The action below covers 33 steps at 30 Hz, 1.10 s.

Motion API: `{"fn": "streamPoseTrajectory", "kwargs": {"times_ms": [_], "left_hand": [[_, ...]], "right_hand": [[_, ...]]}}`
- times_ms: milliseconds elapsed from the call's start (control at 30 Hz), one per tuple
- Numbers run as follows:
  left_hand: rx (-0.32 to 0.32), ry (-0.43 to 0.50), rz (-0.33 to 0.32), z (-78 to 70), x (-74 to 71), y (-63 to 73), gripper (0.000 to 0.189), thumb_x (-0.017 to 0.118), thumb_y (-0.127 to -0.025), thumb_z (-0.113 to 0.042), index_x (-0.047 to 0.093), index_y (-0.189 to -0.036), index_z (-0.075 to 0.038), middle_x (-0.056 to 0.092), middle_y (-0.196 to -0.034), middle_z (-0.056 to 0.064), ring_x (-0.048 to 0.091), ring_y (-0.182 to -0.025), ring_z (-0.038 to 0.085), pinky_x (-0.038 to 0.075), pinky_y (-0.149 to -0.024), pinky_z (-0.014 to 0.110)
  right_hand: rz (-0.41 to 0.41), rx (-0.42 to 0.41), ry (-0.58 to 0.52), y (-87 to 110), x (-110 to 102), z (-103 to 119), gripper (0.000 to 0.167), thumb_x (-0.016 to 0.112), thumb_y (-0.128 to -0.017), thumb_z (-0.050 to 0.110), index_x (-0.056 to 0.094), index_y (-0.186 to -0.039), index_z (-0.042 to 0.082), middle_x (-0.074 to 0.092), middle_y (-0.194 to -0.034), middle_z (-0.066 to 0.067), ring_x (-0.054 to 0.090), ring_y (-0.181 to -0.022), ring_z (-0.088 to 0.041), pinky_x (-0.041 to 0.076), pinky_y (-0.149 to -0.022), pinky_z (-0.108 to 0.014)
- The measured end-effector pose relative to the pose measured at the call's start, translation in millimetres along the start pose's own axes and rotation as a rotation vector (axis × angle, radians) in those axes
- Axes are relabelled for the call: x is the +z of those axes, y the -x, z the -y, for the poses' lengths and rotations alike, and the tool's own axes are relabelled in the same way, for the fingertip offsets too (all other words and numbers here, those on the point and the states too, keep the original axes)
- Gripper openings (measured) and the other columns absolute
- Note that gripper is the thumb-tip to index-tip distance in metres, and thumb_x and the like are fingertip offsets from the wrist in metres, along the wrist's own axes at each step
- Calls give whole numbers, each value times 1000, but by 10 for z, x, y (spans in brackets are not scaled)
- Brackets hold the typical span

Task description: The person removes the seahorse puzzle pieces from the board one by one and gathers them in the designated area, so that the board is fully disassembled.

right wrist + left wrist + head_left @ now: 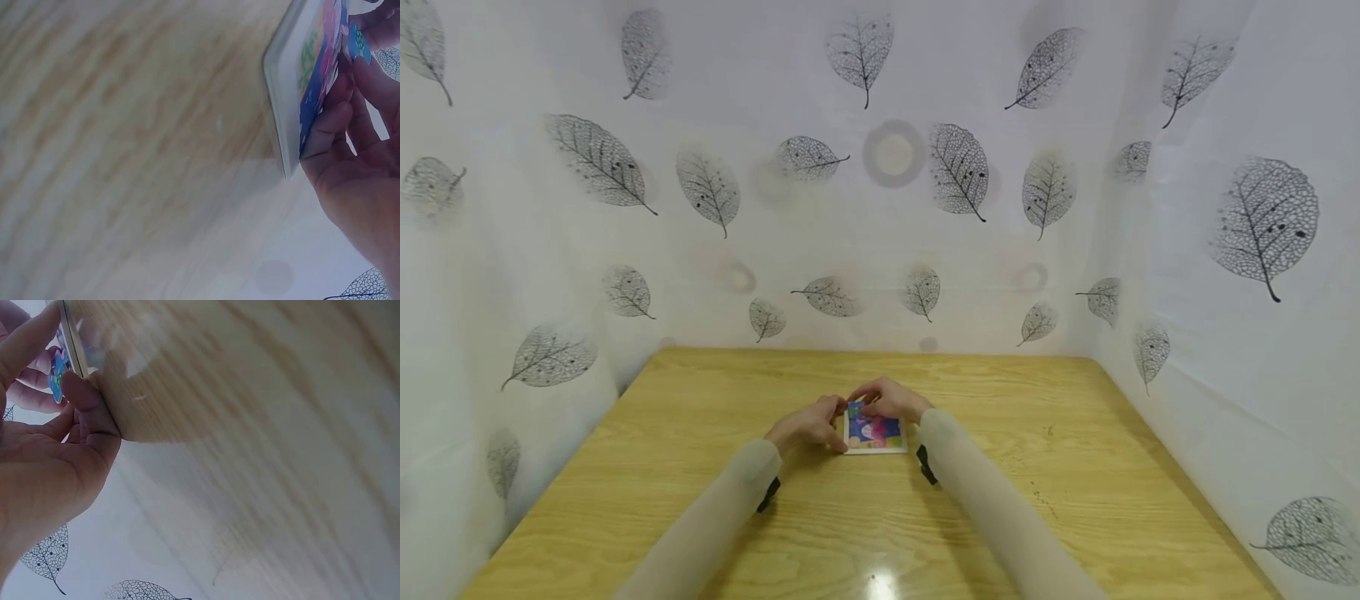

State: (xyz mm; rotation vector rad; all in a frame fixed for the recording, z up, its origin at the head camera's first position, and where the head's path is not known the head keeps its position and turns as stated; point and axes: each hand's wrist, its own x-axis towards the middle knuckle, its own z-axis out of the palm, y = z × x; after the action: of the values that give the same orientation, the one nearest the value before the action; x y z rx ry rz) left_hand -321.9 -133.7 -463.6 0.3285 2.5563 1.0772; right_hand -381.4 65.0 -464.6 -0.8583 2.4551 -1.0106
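Note:
A small jigsaw puzzle [880, 433] with a pale frame and a pink, blue and green picture lies flat on the table. At its left side my left hand [811, 422] holds the frame, thumb near the front corner and a bent finger near the back one. My right hand [891, 398] is over the back of the puzzle. In the right wrist view its thumb and finger pinch a blue puzzle piece [358, 44] with a green pattern, tilted up from the board. The left wrist view also shows this piece [58, 375] beside the frame. Fingers hide part of the picture.
The wooden table [1000, 467] spreads around the puzzle on all sides. White curtains [880, 242] with dark leaf prints hang behind it and at both sides. Light glares off the table's front [882, 583].

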Motion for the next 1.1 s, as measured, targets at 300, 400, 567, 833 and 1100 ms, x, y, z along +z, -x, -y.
{"fn": "streamPoseTrajectory", "kwargs": {"times_ms": [300, 400, 567, 833, 1100], "left_hand": [[4, -1, 8, -10, -5, -9, 78, 84, -73, -8, 43, -139, 1, 45, -140, 20, 51, -120, 32, 40, -108, 48], [6, 2, 9, -12, -14, -7, 78, 84, -73, -7, 43, -138, 2, 45, -139, 21, 51, -119, 32, 40, -107, 48], [12, -4, 12, -26, -23, 0, 77, 83, -73, -7, 43, -138, 2, 45, -139, 22, 51, -119, 34, 40, -107, 49], [42, 4, 5, -42, -18, 12, 79, 83, -71, -5, 42, -137, 6, 46, -136, 23, 52, -116, 34, 41, -106, 49], [48, -86, 16, 2, 25, 12, 74, 84, -75, -18, 45, -134, 3, 50, -111, 13, 46, -97, 23, 43, -91, 41]], "right_hand": [[-28, 43, -73, 22, -5, -20, 30, 61, -95, 14, 67, -124, 9, 69, -115, -9, 61, -85, -14, 50, -76, -26], [-46, 60, -71, 17, 10, 7, 28, 62, -95, 16, 69, -122, 10, 69, -114, -9, 62, -86, -14, 50, -76, -25], [-87, 83, -59, -10, 38, 15, 25, 65, -93, 15, 71, -116, 9, 71, -109, -8, 61, -85, -13, 50, -77, -25], [-120, 95, -101, -19, 65, -19, 22, 66, -91, 10, 73, -112, 6, 72, -105, -8, 61, -83, -12, 50, -76, -24], [-116, 91, -90, 39, 96, -23, 21, 66, -92, 13, 71, -111, 7, 70, -95, -6, 61, -79, -13, 49, -72, -24]]}}
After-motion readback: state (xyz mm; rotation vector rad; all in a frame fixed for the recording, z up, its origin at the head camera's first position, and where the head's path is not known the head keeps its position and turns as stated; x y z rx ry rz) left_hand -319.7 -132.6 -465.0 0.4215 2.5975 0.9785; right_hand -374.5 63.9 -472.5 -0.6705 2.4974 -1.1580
